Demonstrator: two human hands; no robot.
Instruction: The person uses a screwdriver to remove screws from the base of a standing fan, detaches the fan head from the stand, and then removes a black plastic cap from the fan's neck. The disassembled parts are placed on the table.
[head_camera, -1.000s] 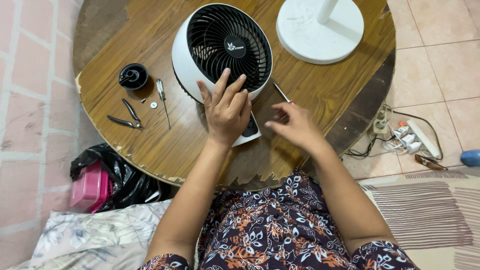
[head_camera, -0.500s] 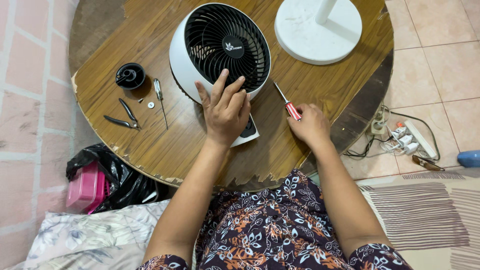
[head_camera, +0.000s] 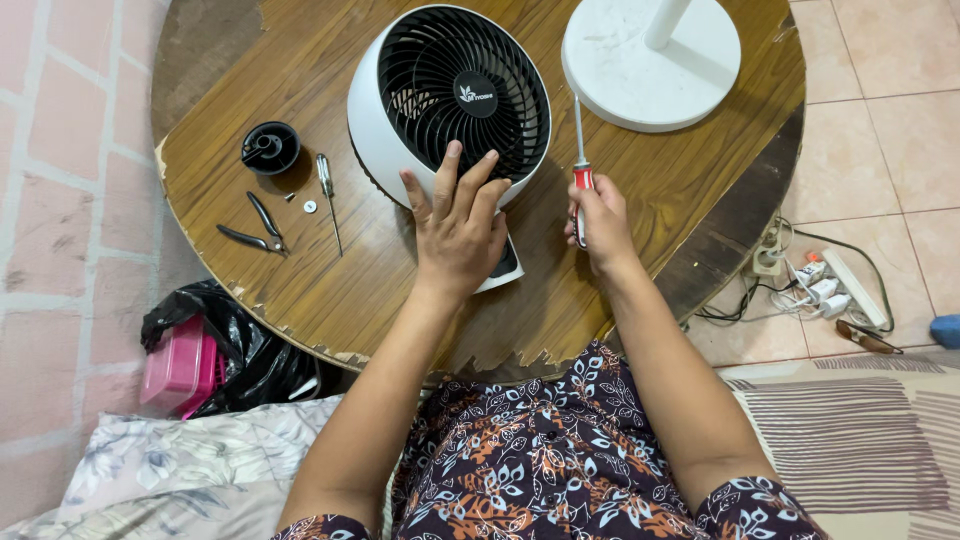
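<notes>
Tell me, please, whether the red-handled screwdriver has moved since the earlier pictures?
Yes. The right hand has lifted the red-handled screwdriver off the wooden table; its shaft now points up toward the white round base.

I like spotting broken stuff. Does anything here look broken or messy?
Yes. The round wooden table has its veneer chipped and peeled along the near edge and at the far left, leaving ragged dark patches.
</notes>
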